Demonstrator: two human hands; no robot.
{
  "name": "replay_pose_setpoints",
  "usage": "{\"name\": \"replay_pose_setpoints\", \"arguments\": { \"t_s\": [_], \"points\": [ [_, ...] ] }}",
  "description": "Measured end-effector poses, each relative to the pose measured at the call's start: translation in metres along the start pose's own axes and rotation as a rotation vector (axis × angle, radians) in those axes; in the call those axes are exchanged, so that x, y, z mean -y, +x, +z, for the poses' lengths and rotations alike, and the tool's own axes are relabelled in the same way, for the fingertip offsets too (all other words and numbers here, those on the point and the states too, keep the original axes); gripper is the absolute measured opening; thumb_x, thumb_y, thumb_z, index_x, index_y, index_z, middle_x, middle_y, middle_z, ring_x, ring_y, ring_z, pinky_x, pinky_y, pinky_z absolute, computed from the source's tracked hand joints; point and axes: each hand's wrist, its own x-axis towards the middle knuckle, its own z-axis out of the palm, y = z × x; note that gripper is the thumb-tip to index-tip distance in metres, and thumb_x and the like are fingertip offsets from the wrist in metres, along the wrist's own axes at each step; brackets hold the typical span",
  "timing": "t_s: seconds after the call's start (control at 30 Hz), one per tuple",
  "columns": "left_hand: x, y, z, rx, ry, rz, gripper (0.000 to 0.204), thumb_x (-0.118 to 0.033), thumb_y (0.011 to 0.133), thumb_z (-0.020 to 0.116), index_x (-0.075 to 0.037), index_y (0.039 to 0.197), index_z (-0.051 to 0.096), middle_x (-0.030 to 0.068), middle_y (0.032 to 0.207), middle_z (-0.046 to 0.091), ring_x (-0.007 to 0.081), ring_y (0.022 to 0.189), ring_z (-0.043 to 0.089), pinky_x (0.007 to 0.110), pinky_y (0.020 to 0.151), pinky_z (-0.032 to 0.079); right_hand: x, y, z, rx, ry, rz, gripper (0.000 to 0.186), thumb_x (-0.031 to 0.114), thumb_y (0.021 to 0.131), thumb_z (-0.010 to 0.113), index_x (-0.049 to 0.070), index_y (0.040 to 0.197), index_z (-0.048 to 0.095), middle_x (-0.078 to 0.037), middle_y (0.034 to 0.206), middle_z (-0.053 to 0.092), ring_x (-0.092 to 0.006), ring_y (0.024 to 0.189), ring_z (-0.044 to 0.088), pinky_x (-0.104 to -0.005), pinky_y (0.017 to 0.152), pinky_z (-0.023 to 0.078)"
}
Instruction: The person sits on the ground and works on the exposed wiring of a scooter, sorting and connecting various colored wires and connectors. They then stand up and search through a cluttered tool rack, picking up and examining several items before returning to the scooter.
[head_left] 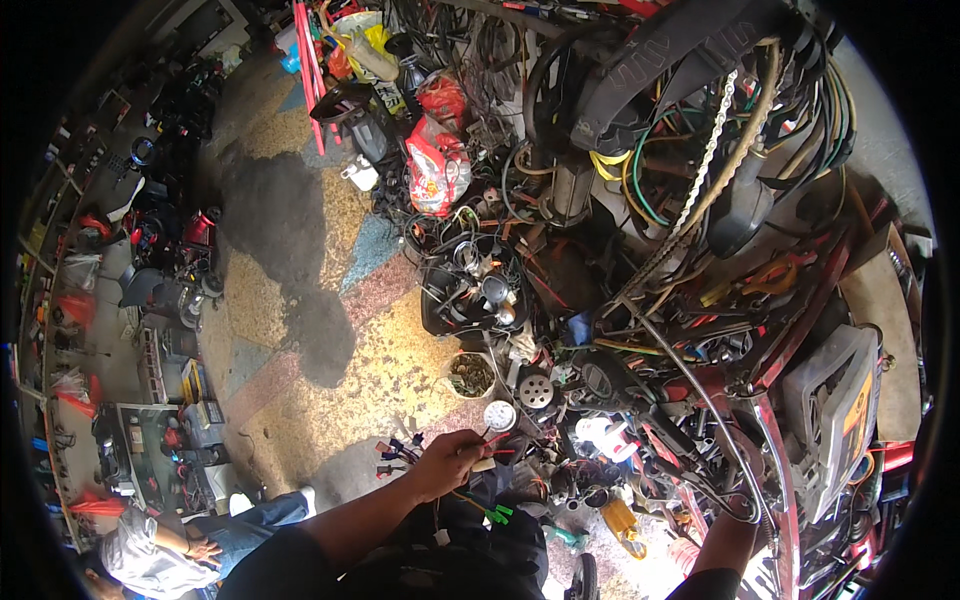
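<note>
My left hand (450, 466) is closed around a bundle of wires in front of my body. From this wiring harness, dark blue connectors (402, 450) stick out on the left side of my fist, and green connectors (497, 514) dangle below it. A red wire end shows just past my fingers. Far to the right, my right hand (738, 512) reaches in among the metal rods and red frame tubes (785, 500); its fingers are hidden there. A yellow part (623, 527) lies on the floor between my two hands.
A black crate of parts (430, 315) and a round tub (455, 362) stand ahead. Chains (707, 165), hoses and a grey-black casing (835, 420) crowd the right. Another person (160, 550) sits at lower left, by shelves. Dark patches stain the patterned floor (380, 350).
</note>
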Motion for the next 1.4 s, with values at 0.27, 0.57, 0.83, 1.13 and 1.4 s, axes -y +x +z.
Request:
{"name": "replay_pose_setpoints", "arguments": {
  "t_s": [0.27, 0.57, 0.83, 1.13, 1.4],
  "points": [
    [-0.019, 0.004, -0.001, -0.028, -0.073, -0.011, 0.013, -0.013, 0.099, 0.053, -0.004, 0.093, 0.061, -0.0011, 0.071, 0.053, 0.0045, 0.053, 0.046, 0.022, 0.046, 0.034, 0.003, -0.004, -0.001, -0.025, 0.031, 0.004, 0.036, 0.037, 0.091, 0.053, 0.009, 0.11, 0.065, -0.013, 0.104, 0.068, -0.0281, 0.096, 0.064, -0.0421, 0.081, 0.053],
    [-0.033, 0.002, 0.002, -0.068, -0.075, 0.069, 0.014, -0.014, 0.099, 0.051, -0.005, 0.089, 0.056, 0.0001, 0.066, 0.051, 0.0065, 0.046, 0.041, 0.023, 0.041, 0.03, -0.016, -0.015, -0.017, -0.051, 0.006, 0.035, 0.041, 0.042, 0.091, 0.053, 0.008, 0.112, 0.063, -0.013, 0.106, 0.067, -0.0276, 0.097, 0.064, -0.0419, 0.082, 0.052],
    [-0.026, 0.001, 0.0, -0.061, -0.078, 0.041, 0.012, -0.014, 0.097, 0.056, -0.003, 0.092, 0.059, 0.0008, 0.072, 0.054, 0.0066, 0.051, 0.046, 0.024, 0.044, 0.034, -0.036, -0.021, -0.029, -0.099, 0.023, 0.064, 0.046, 0.046, 0.091, 0.053, 0.007, 0.114, 0.062, -0.013, 0.107, 0.066, -0.0271, 0.099, 0.063, -0.0417, 0.083, 0.052],
    [-0.024, 0.003, 0.021, -0.032, 0.056, -0.017, 0.013, -0.017, 0.096, 0.052, -0.006, 0.092, 0.057, 0.0042, 0.083, 0.062, 0.008, 0.049, 0.045, 0.022, 0.041, 0.033, -0.038, -0.033, -0.035, -0.198, 0.107, 0.151, 0.051, 0.05, 0.092, 0.053, 0.006, 0.116, 0.06, -0.013, 0.109, 0.065, -0.0266, 0.1, 0.062, -0.0415, 0.084, 0.052],
    [-0.027, 0.015, 0.038, 0.133, 0.124, 0.002, 0.011, -0.015, 0.093, 0.051, -0.005, 0.091, 0.056, 0.0031, 0.081, 0.06, 0.007, 0.047, 0.043, 0.022, 0.038, 0.032, -0.037, -0.043, -0.06, -0.411, 0.372, 0.239, 0.056, 0.054, 0.092, 0.053, 0.005, 0.118, 0.059, -0.013, 0.111, 0.064, -0.0262, 0.102, 0.061, -0.0413, 0.085, 0.052]
  ]
}}
